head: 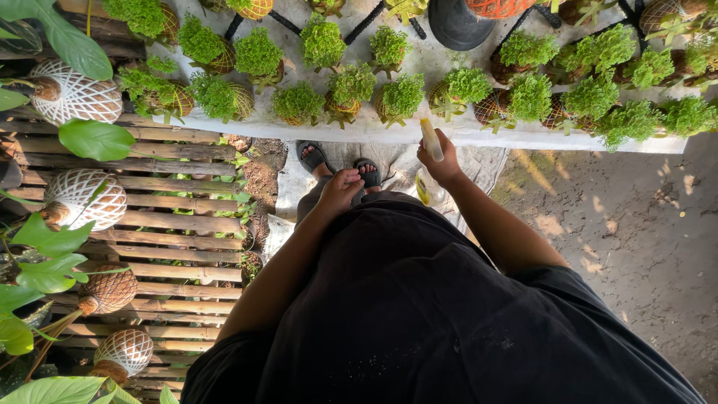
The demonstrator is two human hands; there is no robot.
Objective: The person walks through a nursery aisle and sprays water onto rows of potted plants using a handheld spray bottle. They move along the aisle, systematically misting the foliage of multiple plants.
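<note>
- Bottle (431, 140), pale yellow: clamped in the right hand's (443, 166) grip, nozzle tilted toward the desk (449, 136)
- Left hand (340, 188): empty, fingers loosely curled, held near the waist
- Plants (402, 95): small green balls in rows on the desk
- Bamboo slats (172, 224): at left

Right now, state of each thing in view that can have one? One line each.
right hand: closed around a spray bottle, raised toward the shelf
spray bottle: held upright, pale yellow, nozzle end up
left hand: empty, fingers loosely curled, near the waist
moss-ball plants: sitting in rows on the white shelf, leafy and green
netted hanging balls: at left, over the wooden slats
sandals: worn, flat on ground
</note>
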